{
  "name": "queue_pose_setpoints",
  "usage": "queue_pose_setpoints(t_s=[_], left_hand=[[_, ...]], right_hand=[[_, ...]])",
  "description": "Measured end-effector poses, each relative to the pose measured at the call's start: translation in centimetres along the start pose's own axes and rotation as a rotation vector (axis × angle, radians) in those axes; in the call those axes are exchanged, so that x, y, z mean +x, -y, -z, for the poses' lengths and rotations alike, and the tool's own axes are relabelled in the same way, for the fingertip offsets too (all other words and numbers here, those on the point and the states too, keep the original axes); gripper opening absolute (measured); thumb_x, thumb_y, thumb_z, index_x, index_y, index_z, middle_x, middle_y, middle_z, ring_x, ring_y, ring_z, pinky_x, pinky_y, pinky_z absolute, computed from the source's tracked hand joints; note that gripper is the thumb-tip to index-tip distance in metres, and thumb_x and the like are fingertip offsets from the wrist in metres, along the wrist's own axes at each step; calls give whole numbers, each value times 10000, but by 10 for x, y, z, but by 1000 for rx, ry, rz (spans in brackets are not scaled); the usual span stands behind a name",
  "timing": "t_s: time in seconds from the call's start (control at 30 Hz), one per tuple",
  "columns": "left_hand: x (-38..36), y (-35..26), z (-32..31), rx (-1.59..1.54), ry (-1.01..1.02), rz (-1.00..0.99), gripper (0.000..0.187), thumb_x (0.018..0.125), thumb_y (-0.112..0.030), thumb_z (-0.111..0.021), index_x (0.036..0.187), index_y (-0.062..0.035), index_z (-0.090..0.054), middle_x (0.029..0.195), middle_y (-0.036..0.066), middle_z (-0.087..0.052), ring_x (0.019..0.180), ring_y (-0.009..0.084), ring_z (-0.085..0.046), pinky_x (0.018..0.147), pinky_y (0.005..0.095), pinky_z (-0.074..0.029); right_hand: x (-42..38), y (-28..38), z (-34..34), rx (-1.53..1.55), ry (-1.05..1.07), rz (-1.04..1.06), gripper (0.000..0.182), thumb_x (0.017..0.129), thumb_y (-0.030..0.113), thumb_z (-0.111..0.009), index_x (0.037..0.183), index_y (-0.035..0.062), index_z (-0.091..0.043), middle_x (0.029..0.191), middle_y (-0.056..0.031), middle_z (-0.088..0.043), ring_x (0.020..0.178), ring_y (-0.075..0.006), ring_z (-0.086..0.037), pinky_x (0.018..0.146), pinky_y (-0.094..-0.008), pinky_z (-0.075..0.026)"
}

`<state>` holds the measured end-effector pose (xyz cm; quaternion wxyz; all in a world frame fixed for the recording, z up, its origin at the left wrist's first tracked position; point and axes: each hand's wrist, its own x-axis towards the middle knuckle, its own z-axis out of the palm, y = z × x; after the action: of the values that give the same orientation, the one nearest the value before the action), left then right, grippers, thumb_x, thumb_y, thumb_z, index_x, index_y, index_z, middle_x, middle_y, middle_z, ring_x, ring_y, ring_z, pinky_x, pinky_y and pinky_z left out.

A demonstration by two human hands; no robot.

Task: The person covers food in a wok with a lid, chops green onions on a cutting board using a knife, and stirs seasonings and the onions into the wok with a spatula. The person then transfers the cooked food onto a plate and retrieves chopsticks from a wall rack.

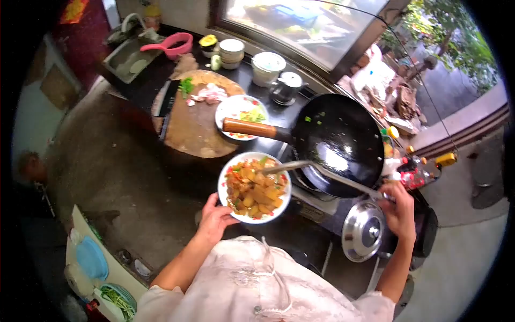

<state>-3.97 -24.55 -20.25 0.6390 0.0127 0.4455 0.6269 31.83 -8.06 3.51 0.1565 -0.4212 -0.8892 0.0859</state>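
A white plate of cooked food (255, 188), with orange-brown pieces and bits of green, is held at its left rim by my left hand (214, 219). My right hand (399, 210) is closed around the far end of a long metal spatula (343, 180). The tool's other end rests at the food on the plate. Beyond it, a black wok (338, 145) sits on the stove, with small green bits and a glossy patch inside. Its wooden handle (248, 126) points left, over a second white plate (228, 110) holding some green pieces.
A round cutting board (188, 129) bears raw meat (210, 94) and green leaves. Bowls (232, 53), a lidded pot (268, 67) and a dark kettle (287, 88) line the window side. A metal lid (363, 231) lies beside my right hand; bottles (413, 169) stand right of the wok.
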Motion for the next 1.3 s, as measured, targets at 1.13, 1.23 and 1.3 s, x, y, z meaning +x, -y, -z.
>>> queue_pose_setpoints(t_s=[1.13, 1.23, 1.3], left_hand=[[173, -171, 122, -144, -287, -45, 658, 797, 199, -443, 1386, -71, -323, 1351, 216, -463, 1196, 395, -545, 959, 543, -524], [152, -167, 124, -23, -324, -79, 498, 851, 71, -562, 1290, -34, -351, 1224, 229, -498, 1072, 407, -611, 883, 521, -571], [125, -169, 129, 53, -257, 35, 313, 893, -58, -628, 1093, -52, -387, 985, 172, -551, 758, 336, -693, 672, 476, -619]], right_hand=[[128, 246, -322, 1325, 208, -851, 217, 889, 21, -616, 1100, 25, -565, 871, -46, -625, 618, -137, -583, 489, -284, -479], [146, 249, -331, 1385, 235, -868, 247, 880, 16, -624, 1116, 24, -551, 884, -57, -626, 611, -149, -591, 488, -292, -495], [163, 264, -329, 1444, 232, -868, 272, 876, 14, -626, 1132, 27, -537, 898, -71, -626, 605, -156, -594, 489, -299, -506]])
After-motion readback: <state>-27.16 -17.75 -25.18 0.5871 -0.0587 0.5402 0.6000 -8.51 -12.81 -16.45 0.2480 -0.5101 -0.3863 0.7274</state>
